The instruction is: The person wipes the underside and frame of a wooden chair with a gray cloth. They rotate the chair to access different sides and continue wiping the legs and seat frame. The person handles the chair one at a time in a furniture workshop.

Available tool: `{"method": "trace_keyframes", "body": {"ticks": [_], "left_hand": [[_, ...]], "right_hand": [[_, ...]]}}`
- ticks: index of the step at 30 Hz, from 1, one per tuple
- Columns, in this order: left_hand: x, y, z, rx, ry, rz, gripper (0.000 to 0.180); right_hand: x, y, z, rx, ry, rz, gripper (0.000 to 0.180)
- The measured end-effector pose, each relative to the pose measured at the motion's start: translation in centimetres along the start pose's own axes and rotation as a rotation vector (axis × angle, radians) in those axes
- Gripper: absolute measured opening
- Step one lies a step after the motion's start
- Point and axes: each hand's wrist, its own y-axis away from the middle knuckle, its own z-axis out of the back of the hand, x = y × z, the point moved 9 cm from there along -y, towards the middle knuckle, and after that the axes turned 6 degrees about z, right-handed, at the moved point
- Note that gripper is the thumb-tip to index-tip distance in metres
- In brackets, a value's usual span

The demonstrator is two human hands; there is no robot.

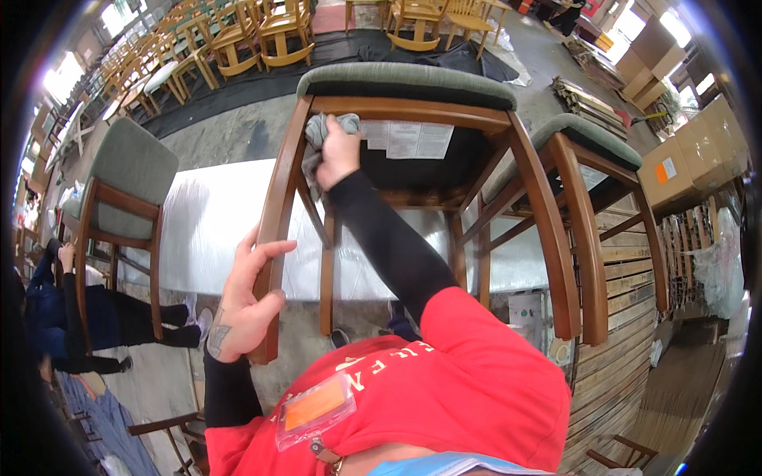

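In front of me a brown wooden chair (409, 109) with a grey-green padded seat is tipped so its dark underside and legs face me. White paper labels (409, 140) are stuck to that underside. My right hand (341, 155) is closed on a grey cloth (317, 131), pressed to the inner corner where the left leg meets the seat frame. Lower on that same chair leg (278, 206), my left hand (246, 305) grips with the thumb and fingers around the wood; part of the grip is hidden.
The chair stands over a long plastic-covered table (210, 214). Another chair (599, 143) is close on the right, beside a cardboard box (690, 163). At left, a person (71, 293) is by an upright chair (131, 178). Several wooden chairs (286, 32) fill the back.
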Motion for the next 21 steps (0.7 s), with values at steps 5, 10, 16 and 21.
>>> {"method": "trace_keyframes", "body": {"ticks": [5, 10, 16, 21], "left_hand": [[0.2, 0.6, 0.6, -0.064, -0.029, -0.036, 0.062], [-1.3, 0.1, -0.3, -0.040, -0.067, -0.113, 0.062], [-0.4, 0.1, 0.1, -0.010, 0.069, -0.041, 0.062], [-0.3, -0.5, -0.3, 0.005, 0.058, -0.090, 0.068]], "right_hand": [[17.1, 3.6, 1.4, 0.394, 0.572, 0.801, 0.021], [29.1, 1.2, 4.9, -0.146, 1.465, 1.577, 0.038], [15.1, 3.7, -5.3, 0.481, 1.191, 1.564, 0.023], [8.5, 3.1, -12.3, 0.818, 1.411, 1.293, 0.025]]}}
